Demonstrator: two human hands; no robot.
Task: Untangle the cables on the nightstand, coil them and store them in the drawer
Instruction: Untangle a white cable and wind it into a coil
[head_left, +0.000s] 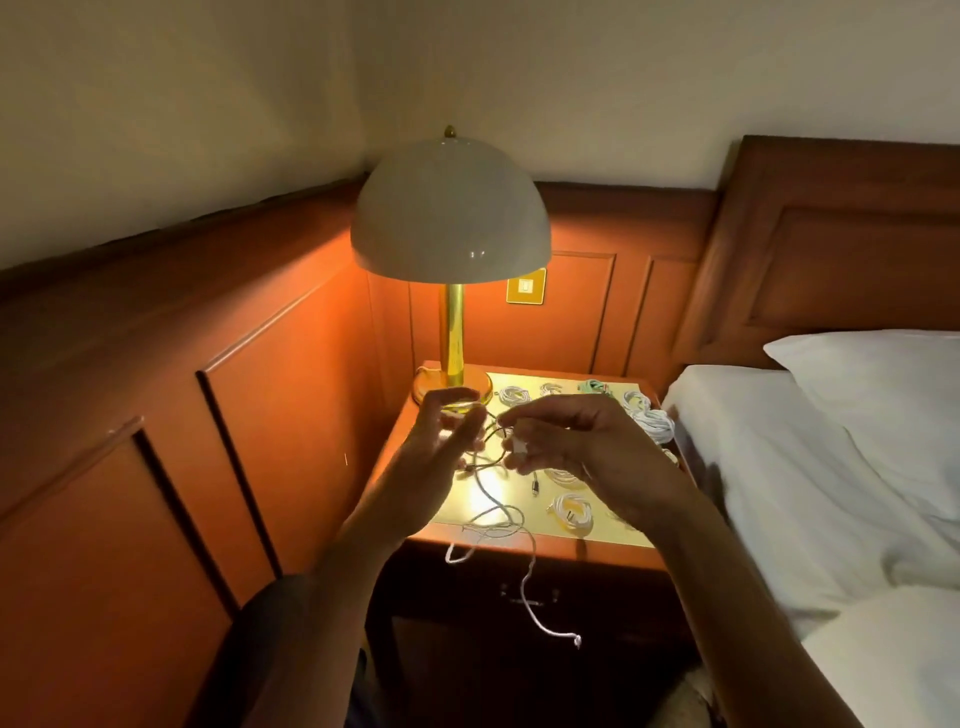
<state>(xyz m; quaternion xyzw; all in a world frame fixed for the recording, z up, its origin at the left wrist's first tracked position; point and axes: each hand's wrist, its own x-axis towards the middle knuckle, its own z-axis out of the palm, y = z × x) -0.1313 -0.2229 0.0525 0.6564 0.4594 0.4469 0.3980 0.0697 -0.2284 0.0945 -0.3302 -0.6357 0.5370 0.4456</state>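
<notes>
Both my hands are raised over the nightstand (524, 545). My right hand (566, 441) pinches a white cable plug between thumb and fingers. My left hand (441, 457) is beside it with straight fingers, and cable strands run between the two hands. A tangle of white and dark cable (493, 499) hangs from them onto the tabletop, and one white end (535, 597) dangles over the front edge past the drawer (524, 597). Several coiled white cables (571, 512) lie on the top, plus a green coil (592, 387) at the back.
A lit lamp (451, 218) with a white dome shade and brass stem stands at the nightstand's back left. Wood panelling runs along the left wall and behind. A bed (805, 467) with white sheets and a pillow borders the right side.
</notes>
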